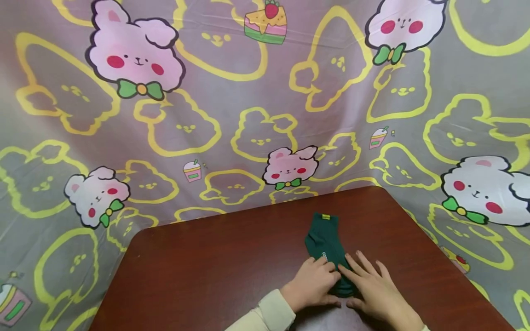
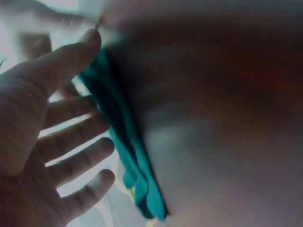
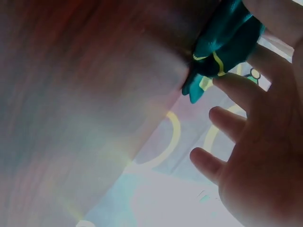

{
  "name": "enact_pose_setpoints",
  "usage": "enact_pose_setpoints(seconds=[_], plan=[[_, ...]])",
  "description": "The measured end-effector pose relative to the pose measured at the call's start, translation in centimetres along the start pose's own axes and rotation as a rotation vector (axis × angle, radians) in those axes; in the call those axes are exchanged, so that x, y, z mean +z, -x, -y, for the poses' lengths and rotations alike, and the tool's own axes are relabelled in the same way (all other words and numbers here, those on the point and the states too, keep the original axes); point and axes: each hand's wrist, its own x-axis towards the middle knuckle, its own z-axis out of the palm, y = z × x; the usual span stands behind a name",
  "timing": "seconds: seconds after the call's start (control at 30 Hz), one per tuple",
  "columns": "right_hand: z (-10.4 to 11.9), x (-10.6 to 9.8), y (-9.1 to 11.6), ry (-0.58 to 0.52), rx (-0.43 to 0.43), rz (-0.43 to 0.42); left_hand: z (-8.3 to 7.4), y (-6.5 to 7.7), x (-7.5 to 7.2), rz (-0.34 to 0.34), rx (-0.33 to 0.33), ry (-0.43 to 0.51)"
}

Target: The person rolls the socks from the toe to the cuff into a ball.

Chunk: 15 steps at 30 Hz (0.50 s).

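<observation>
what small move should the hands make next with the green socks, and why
Probably a light smoothing press on the near end of the green socks by the right hand, with the left hand steadying them. Both hands are at that end, where layered edges show, and the right hand is spread, while the yellow label marks the far end, away from the hands.
</observation>
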Motion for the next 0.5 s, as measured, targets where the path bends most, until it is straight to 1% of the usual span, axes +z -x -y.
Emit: enact_pose_setpoints(seconds=[0.07, 0.1, 0.23, 0.3, 0.37, 0.5], plan=[[0.0, 0.2, 0.2, 0.004, -0.001, 0.003, -0.8, 0.0, 0.3, -0.041, 0.023, -0.044], [0.0, 0.3, 0.2, 0.023, -0.004, -0.004, -1.1, 0.0, 0.4, -0.059, 0.029, -0.055], [0.2, 0.6, 0.2, 0.140, -0.025, -0.080, -1.9, -0.4, 0.8, -0.111, 0.028, -0.086], [0.3, 0.6, 0.1, 0.180, -0.043, -0.128, -2.0, -0.6, 1.0, -0.130, 0.016, -0.102], [0.6, 0.4, -0.1, 0.194, -0.062, -0.165, -2.1, -0.6, 1.1, -0.167, 0.000, -0.112], [0.9, 0.1, -0.6, 0.218, -0.104, -0.228, -2.0, -0.6, 0.7, -0.226, -0.044, -0.112]])
